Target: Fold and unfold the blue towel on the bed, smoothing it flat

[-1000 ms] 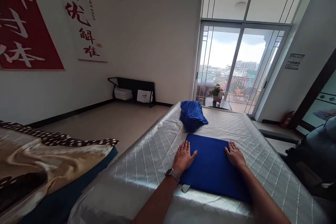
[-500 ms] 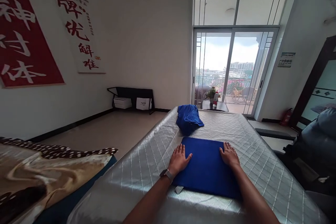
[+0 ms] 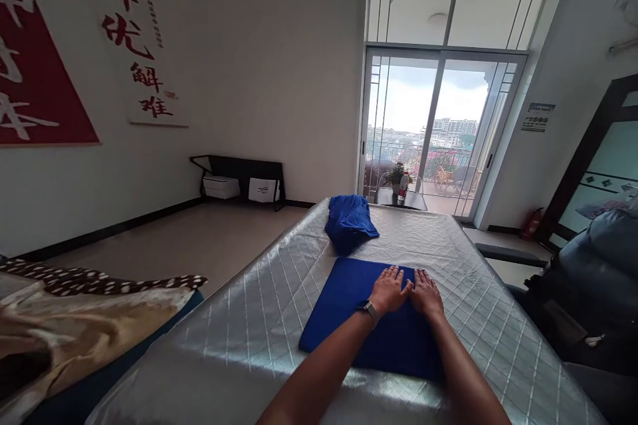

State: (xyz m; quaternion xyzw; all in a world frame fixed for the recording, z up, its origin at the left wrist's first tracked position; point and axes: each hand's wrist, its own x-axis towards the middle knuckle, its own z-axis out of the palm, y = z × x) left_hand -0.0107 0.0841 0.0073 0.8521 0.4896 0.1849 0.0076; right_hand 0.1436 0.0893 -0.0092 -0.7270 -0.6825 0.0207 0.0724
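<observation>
A flat, folded blue cloth (image 3: 339, 309) lies on the silver quilted mattress (image 3: 249, 305). My left hand (image 3: 390, 289) rests palm down on the upper right part of the cloth, fingers stretched out, a watch on its wrist. Right beside it, my right hand (image 3: 426, 292) lies flat along the cloth's right edge, and the two thumbs meet or nearly meet. Beyond the folded cloth sits a crumpled blue cloth (image 3: 350, 220), with neither hand on it.
A patterned brown and cream blanket (image 3: 100, 325) lies at the left. Past the mattress's far end stands a small table (image 3: 399, 199) with a plant and a bottle (image 3: 403, 186). A dark bulky bag (image 3: 598, 279) is at the right, near a low grey bench (image 3: 511, 254).
My left hand has moved right, from the folded cloth's left edge to beside my right hand. The right hand stays at the right edge. The view has shifted slightly.
</observation>
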